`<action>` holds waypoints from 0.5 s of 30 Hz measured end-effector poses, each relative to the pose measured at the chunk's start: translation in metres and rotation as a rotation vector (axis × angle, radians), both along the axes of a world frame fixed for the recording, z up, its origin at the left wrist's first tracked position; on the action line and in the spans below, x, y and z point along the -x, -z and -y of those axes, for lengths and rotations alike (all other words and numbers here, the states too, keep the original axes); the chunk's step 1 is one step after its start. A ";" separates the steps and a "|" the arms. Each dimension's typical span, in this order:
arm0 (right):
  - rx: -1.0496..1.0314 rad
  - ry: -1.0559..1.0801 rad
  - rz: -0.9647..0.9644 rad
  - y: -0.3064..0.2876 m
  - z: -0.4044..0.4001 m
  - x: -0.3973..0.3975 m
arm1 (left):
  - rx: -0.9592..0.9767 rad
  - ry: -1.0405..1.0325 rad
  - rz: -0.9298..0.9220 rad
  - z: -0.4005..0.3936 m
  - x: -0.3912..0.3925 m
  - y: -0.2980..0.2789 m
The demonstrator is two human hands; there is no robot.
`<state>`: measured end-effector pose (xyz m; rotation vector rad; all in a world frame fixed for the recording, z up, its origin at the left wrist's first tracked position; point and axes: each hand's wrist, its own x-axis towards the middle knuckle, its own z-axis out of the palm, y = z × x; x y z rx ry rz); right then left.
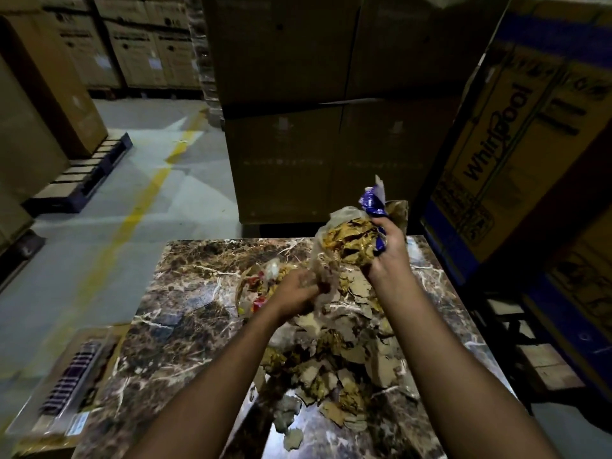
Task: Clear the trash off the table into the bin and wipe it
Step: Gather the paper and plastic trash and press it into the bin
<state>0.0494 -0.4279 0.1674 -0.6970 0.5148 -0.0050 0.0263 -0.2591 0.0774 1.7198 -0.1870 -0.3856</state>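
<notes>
STAGE: trash gathering, early | RIGHT: right hand (385,251) fingers curled, gripping bundled wrappers (352,238) | LEFT: left hand (296,291) pinching clear plastic (323,283) | REMAINING: cardboard scraps (344,369) cover marble table (185,326); binning and wiping not done; bin unseen

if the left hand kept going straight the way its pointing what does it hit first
Most likely the red and yellow wrappers lying on the marble table just beyond its knuckles. The left hand already grips thin clear plastic, and depth is hard to judge here.

Marble-patterned table (172,329) bears scattered cardboard scraps (334,369) and crumpled wrappers (261,289).
</notes>
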 end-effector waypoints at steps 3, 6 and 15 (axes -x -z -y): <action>-0.007 0.091 0.014 0.007 0.024 0.000 | 0.131 -0.148 -0.059 -0.017 -0.007 -0.012; 0.029 0.192 -0.001 0.027 0.037 -0.005 | 0.401 -0.270 -0.188 -0.030 -0.016 -0.026; 0.752 0.386 0.153 0.058 -0.009 0.020 | 0.965 -0.348 -0.299 -0.009 -0.020 -0.054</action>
